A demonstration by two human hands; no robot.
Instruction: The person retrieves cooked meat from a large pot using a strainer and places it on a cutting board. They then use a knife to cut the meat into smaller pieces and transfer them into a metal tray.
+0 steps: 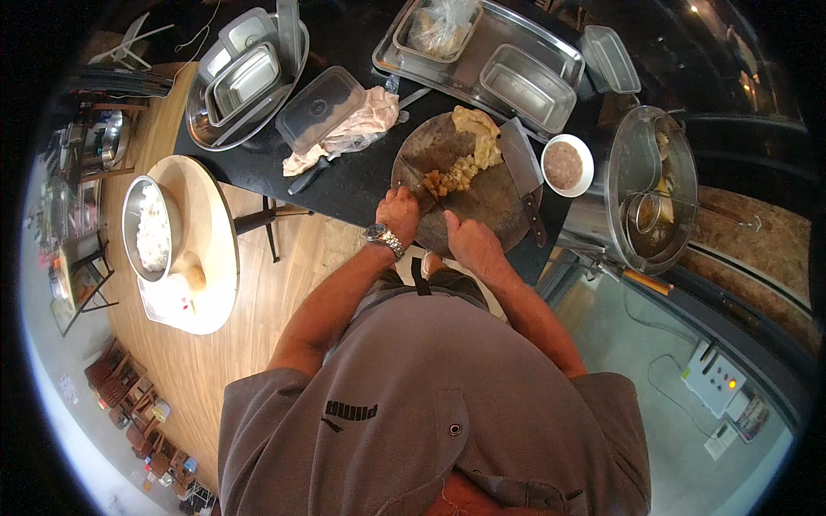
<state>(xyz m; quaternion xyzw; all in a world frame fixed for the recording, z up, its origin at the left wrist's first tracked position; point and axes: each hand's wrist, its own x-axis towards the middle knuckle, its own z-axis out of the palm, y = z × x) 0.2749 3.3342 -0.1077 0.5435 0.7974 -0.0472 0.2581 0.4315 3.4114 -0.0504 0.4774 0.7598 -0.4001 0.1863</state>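
On a round, dark wooden chopping block [497,213] lies a heap of chopped yellowish-brown food [445,180], with a larger pale yellow piece [481,132] beyond it. My right hand [474,244] is closed around the handle end of a knife [423,182], its thin blade seen nearly edge-on beside the heap. My left hand [398,213], with a metal watch at the wrist, rests at the block's left edge close to the blade, fingers curled; its grip is hidden. A cleaver [521,155] with a dark handle lies on the block's right side.
Right of the block stand a white bowl of minced food [563,165] and a large lidded pot [687,193]. A steel tray [445,74] holds metal containers behind. Left are raw pale meat [368,122] under a plastic lid [322,106], a dark-handled knife [310,177] and a steel bowl [193,122] of containers.
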